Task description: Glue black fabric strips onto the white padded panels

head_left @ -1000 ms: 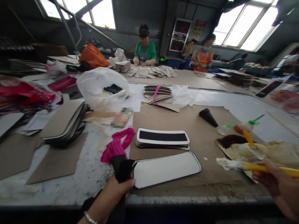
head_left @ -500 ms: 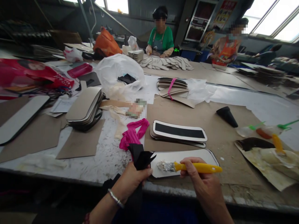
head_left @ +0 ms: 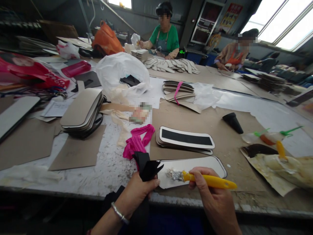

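Note:
My left hand is closed round a bundle of black strips, whose loose ends stick up past the thumb. The thumb tip is at the left end of a white rounded panel. My right hand grips a yellow-handled glue brush. Its bristles, caked with whitish residue, point left over the panel; whether they touch it I cannot tell. Behind lies a stack of white panels, the top one bearing a black strip. Left of it is a crumpled pink cloth band.
At right are a black cone, squeeze bottles and a glue-smeared container holding another yellow handle. A tied bundle of panels and a white plastic bag stand behind. More panels are stacked left. Two co-workers face the far table.
The view has shifted slightly, moving the table's things left in the picture. The brush has tilted a little, its handle end lower. Both hands keep their hold.

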### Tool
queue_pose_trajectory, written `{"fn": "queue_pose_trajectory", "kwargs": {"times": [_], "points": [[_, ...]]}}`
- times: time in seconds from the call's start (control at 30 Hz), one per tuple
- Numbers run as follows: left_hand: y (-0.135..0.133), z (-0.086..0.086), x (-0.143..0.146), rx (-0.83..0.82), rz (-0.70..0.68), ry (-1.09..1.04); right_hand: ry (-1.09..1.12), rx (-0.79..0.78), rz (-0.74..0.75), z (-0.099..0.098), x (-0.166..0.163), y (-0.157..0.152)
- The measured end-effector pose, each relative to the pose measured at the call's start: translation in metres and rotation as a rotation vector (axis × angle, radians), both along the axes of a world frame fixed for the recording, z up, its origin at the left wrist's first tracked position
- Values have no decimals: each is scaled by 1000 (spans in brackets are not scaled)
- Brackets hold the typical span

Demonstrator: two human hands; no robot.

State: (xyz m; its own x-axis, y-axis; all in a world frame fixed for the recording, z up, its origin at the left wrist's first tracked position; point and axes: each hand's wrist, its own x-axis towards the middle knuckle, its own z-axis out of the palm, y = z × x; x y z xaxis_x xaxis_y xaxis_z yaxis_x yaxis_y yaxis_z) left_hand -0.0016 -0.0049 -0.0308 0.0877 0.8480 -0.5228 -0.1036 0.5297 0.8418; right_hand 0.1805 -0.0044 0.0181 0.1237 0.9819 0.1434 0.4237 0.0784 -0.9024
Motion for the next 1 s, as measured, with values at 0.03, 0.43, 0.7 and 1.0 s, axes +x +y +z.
{"fn": "queue_pose_trajectory", "kwargs": {"times": [0.03,0.43,0.7,1.0], "points": [[0,2,0,-6,-1,1,-16,24,11,0,0,0],[-5,-4,5,-29,105,101,-540,288,-35,-17,61,9],[-6,-7,8,-29,157,140,-810,455,-100,-2,103,12],[-6,5,11,-43,172,163,-787,459,-57,-5,98,2]]}}
